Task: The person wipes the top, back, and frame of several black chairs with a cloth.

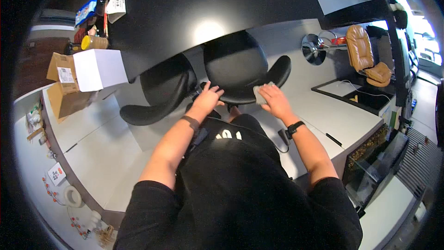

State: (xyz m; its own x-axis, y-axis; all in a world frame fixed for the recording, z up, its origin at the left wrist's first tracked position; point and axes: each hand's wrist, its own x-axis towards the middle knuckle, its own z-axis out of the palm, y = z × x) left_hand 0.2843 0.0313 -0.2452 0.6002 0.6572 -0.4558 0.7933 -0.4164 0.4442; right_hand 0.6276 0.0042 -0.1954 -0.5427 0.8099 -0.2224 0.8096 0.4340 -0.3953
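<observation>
My right hand (276,101) lies over a folded grey cloth (261,94), at the right end of the black leather chair (236,62) in front of me. The cloth sits under its fingers, by the chair's curved edge and armrest. My left hand (208,100), fingers spread and holding nothing, is at the left side of the same chair. A second black chair (166,83) stands just left of it. Both chairs face me from beneath the edge of a glossy black table (163,10).
A cardboard box (64,100) and a white box (100,69) stand at left, near a yellow-lidded jar (94,42). White cabinets (100,152) line the left side. At right are a white cabinet top (343,118), a glass tank (374,166) and a tan leather chair (360,48).
</observation>
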